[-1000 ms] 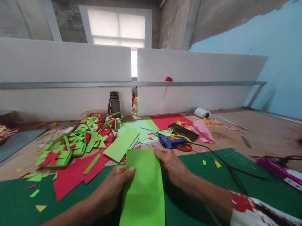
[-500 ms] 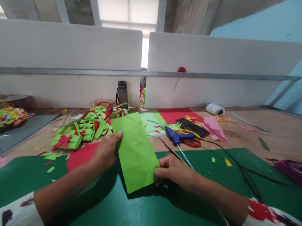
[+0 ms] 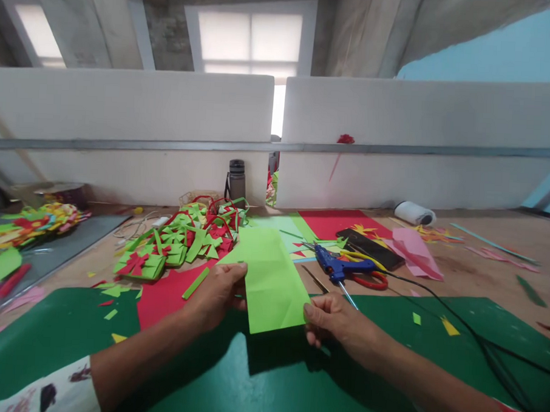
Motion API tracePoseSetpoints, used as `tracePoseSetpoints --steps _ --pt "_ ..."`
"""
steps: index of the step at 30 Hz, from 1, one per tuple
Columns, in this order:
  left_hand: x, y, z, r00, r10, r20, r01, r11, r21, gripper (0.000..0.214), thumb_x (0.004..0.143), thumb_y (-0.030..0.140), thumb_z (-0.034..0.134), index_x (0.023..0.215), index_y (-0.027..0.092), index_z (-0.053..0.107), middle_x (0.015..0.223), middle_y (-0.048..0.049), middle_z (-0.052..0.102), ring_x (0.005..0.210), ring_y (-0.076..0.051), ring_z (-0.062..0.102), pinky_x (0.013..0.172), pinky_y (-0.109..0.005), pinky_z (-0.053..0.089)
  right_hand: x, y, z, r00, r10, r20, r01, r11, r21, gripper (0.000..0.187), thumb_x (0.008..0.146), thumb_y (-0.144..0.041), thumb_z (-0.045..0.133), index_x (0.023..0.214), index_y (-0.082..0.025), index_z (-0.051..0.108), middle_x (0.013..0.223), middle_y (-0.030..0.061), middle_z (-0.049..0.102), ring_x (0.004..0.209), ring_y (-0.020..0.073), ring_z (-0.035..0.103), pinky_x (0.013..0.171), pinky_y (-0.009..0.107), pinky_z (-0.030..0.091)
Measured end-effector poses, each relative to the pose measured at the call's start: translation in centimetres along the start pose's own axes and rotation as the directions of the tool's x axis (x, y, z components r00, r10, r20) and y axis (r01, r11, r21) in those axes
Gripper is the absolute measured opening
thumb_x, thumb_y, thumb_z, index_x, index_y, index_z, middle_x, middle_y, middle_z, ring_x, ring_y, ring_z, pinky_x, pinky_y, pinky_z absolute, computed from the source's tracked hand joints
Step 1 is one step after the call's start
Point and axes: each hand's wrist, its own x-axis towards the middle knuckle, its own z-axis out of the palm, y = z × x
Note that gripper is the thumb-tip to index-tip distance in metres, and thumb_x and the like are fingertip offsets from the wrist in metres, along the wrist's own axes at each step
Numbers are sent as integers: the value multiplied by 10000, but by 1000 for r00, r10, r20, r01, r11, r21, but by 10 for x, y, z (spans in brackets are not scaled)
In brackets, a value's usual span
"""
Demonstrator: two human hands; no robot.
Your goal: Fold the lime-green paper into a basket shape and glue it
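A sheet of lime-green paper [image 3: 276, 285], faintly creased, is held up over the green mat [image 3: 203, 385]. My left hand [image 3: 221, 292] pinches its left edge between thumb and fingers. Lower down on the opposite edge, my right hand [image 3: 329, 317] grips the paper the same way. Behind my right hand lie a blue glue gun [image 3: 338, 266], scissors with red and yellow handles [image 3: 371, 282] and a dark phone [image 3: 368, 246]. Beyond my left hand is red paper [image 3: 166, 295] with a thin green strip [image 3: 195, 284] over it.
Folded green and red paper pieces [image 3: 177, 244] are heaped at the left, near a dark bottle [image 3: 236, 180]. Red paper [image 3: 338, 221] and pink paper [image 3: 416, 251] lie behind. A black cord [image 3: 456, 320] crosses the right side. White panels [image 3: 133, 109] stand at the back.
The green paper has turned more upright, with its lower edge nearer level. Both hands still hold it. The camera view has shifted, so the table's things appear farther right and lower.
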Motion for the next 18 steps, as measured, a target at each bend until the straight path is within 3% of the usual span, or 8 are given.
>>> tracePoseSetpoints --steps 7,10,12,14,18 --pt "2 -2 -1 996 5 -93 -1 999 45 309 683 395 726 781 116 633 758 -94 673 642 -191 615 546 -292 508 -1 -1 -1 998 -51 43 55 994 -99 481 677 -614 660 558 -171 516 521 -4 563 486 102 504 511 239 385" --pt "0 0 2 991 32 -129 -24 998 60 327 639 417 755 717 130 619 711 -63 646 604 -155 585 540 -259 483 2 1 -1 997 -79 -25 79 997 -7 489 677 -650 643 666 -172 538 576 -19 549 512 108 518 547 259 421" --pt "-2 1 5 987 57 -150 -46 996 80 348 614 433 768 685 130 613 673 -44 624 572 -134 560 524 -233 453 4 1 -3 984 -119 -132 119 993 -7 499 696 -655 625 832 -177 577 700 13 605 594 139 564 600 294 455" --pt "-5 2 8 983 78 -165 -62 993 101 357 591 436 776 663 130 607 643 -31 606 548 -121 542 512 -219 425 7 -1 -7 938 -222 -266 204 974 -93 519 713 -633 627 974 -187 579 880 66 647 771 198 609 709 343 479" --pt "-10 4 14 976 110 -188 -82 986 148 349 574 436 764 618 143 579 581 3 560 500 -104 490 485 -208 375 3 -9 -14 753 -493 -435 339 858 -385 470 794 -556 581 1107 -208 544 1115 112 612 1056 273 548 889 412 429"
